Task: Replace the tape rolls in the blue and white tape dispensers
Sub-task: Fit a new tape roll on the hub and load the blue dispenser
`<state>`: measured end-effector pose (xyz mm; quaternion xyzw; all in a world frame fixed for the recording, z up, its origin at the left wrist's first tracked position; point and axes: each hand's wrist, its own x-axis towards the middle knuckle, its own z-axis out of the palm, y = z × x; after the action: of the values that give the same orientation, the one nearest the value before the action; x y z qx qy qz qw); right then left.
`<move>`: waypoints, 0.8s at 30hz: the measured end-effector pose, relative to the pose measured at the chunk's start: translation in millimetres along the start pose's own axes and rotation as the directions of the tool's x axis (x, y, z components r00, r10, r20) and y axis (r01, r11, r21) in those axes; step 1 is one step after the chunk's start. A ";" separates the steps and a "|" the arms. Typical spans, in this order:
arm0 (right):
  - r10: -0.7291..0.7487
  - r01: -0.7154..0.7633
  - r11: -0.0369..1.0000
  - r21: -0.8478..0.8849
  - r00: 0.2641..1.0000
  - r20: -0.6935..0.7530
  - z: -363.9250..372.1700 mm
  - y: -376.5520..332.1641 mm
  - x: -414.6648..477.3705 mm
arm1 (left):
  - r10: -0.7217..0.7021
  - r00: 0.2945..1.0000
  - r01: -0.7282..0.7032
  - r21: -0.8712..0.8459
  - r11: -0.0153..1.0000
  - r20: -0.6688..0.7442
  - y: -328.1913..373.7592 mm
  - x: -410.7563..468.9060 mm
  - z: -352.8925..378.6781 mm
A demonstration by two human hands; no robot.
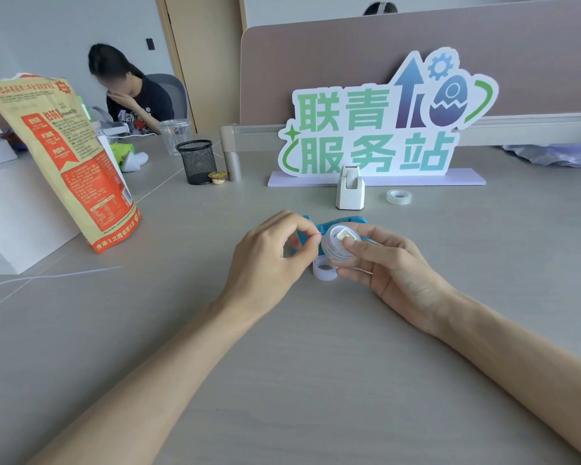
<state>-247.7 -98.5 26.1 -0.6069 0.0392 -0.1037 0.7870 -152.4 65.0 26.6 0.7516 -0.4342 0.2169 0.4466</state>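
My right hand (pixel 388 263) holds a clear tape roll (pixel 338 244) with a white core piece in its hole, thumb pressed on the core. My left hand (pixel 270 255) pinches at the roll's left edge with thumb and forefinger. Behind both hands lies the blue tape dispenser (pixel 329 224), mostly hidden. A white ring, an empty tape core (pixel 324 270), lies on the table just below the held roll. Farther back stands the white tape dispenser (pixel 349 188), upright, with a spare clear tape roll (pixel 398 196) lying flat to its right.
A large green-lettered sign (pixel 376 129) stands behind the white dispenser. A black mesh pen cup (pixel 197 161), a clear plastic cup (pixel 175 134) and a tall paper food bag (pixel 64 156) are at the left. A person sits at the far left. A desk partition (pixel 316 62) closes the back.
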 end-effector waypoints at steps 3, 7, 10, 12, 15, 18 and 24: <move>-0.018 0.017 0.999 -0.036 1.000 -0.014 -1.1 2.5 1.4 | -0.132 0.991 0.135 -0.102 0.986 0.028 2.1 2.0 -3.2; -0.080 0.071 0.990 -0.122 0.995 -0.067 -0.4 5.2 1.8 | -0.276 0.954 0.300 -0.307 0.903 0.119 6.3 3.8 -5.0; -0.159 0.133 0.968 -0.213 0.981 -0.111 1.7 5.8 1.2 | -0.312 0.933 0.357 -0.381 0.852 0.178 8.2 5.9 -7.7; -0.217 0.175 0.941 -0.289 0.969 -0.120 2.5 7.0 0.9 | -0.333 0.921 0.387 -0.395 0.833 0.201 9.9 6.6 -9.1; -0.293 0.234 0.896 -0.378 0.950 -0.107 4.8 7.9 -0.6 | -0.377 0.905 0.425 -0.383 0.820 0.196 10.7 6.1 -6.7; -0.347 0.282 0.861 -0.423 0.934 -0.083 6.6 8.3 -2.3 | -0.420 0.892 0.453 -0.336 0.826 0.169 6.7 4.8 -0.5; -0.425 0.300 0.770 -0.563 0.899 -0.103 3.2 11.5 4.0 | -0.409 0.908 0.415 -0.356 0.838 0.095 2.6 7.4 3.7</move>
<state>-241.8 -93.6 16.1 -0.7815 0.0365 -0.3072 0.5418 -151.0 57.8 31.2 0.7317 -0.2988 0.0249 0.6122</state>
